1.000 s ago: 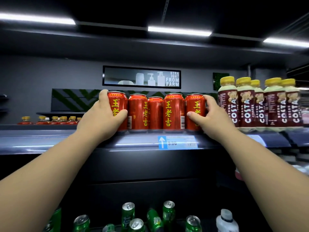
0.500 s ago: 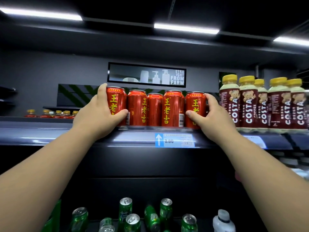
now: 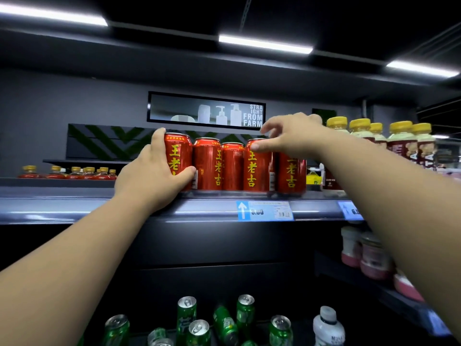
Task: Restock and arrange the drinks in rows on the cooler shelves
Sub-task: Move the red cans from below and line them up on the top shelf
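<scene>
Red cans point(image 3: 232, 168): left hand point(image 3: 149, 176) grips the leftmost; right hand point(image 3: 291, 136) hovers above, spread.

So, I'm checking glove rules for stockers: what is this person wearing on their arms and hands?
Nothing visible: both forearms are bare to the frame edge, with no sleeves, gloves, watch or wristbands. No rings show on the left grip or right grip.

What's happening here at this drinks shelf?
A person is lining up five red cans in a row at the front of the shelf. Their left hand grips the leftmost can. The right hand hovers with fingers spread over the fourth can, thumb at its rim. Yellow-capped bottles stand to the right, and green cans sit jumbled below.
</scene>
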`<state>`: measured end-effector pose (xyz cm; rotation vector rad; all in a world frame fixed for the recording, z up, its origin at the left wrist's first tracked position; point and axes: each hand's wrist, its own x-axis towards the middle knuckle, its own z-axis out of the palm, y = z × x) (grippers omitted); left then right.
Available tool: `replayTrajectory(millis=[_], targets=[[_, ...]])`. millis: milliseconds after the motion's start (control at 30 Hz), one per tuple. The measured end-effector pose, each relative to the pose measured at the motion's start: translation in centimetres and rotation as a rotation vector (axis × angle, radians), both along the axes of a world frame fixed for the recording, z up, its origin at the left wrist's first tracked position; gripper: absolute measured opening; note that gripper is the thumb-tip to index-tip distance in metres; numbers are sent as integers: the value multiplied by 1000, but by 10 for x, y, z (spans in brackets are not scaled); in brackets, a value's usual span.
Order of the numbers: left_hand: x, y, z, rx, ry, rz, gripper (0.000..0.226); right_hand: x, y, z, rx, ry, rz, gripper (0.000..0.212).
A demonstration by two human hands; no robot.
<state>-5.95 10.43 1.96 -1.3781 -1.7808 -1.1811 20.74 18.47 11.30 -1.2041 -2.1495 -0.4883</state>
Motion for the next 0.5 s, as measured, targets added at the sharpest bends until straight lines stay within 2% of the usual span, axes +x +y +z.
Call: replayTrajectory(millis=[33,100,233,367,500], targets=[[0,0,0,-1,-1,-1,93,-3,0,5,-60,-41,-21,87],[-2,1,0,-3,0,-3,92,-6,-2,9,-185,-53,22,72],[-4,2,0,-1,-8,-19,91,-1,3,11,-353,59,200,44],[-4,3,1,-1,-8,-17,91,-2,8,6,-341,68,229,58],[-4,4,1,7,-5,-12,92,-1,13,2,-295,65,218,53]])
